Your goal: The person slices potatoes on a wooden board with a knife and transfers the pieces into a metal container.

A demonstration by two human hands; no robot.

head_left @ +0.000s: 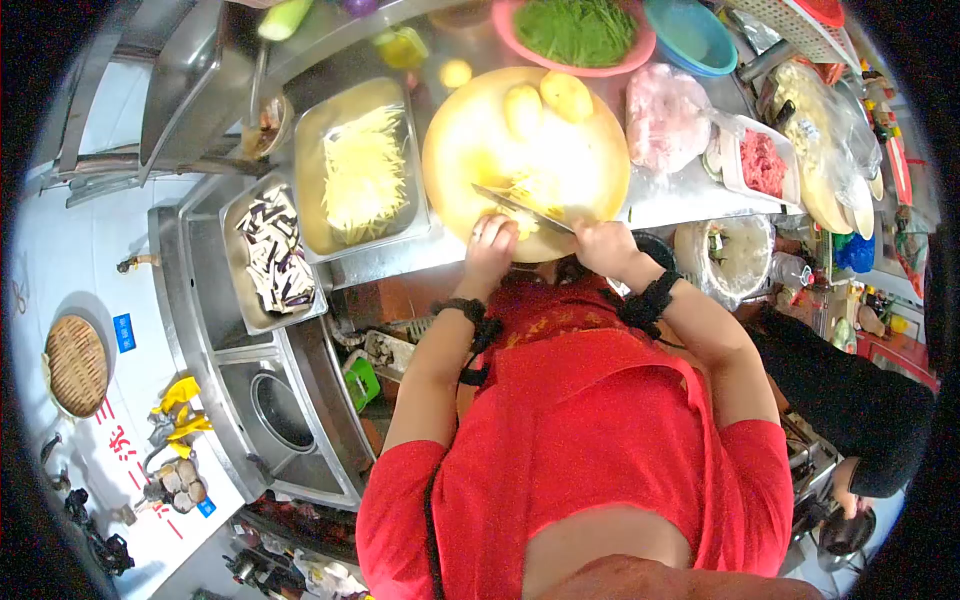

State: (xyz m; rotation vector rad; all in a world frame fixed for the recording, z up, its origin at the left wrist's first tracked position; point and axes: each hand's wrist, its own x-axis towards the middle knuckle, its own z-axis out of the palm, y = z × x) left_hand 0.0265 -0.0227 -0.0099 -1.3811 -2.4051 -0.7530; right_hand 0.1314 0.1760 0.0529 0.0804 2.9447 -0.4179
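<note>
On a round cutting board (450, 140), washed out by glare, my right hand (608, 248) grips the handle of a kitchen knife (522, 208), its blade slanting up to the left. My left hand (490, 250) is at the board's near edge with curled fingers, pressing on pale yellow potato slices (527, 229) beside the blade. Cut yellow shreds (525, 187) lie just beyond the blade. Two whole peeled potatoes (566, 96) rest at the board's far side. Left of the board, a steel tray (310, 215) holds a heap of potato shreds (365, 175).
Another tray holds eggplant strips (272, 250). Beyond the board stand a pink basin (508, 40) of green vegetables and a blue bowl (690, 35). A bagged pink item (667, 118) and a container of minced meat (763, 162) sit right. A dark-sleeved person (850, 420) is at right.
</note>
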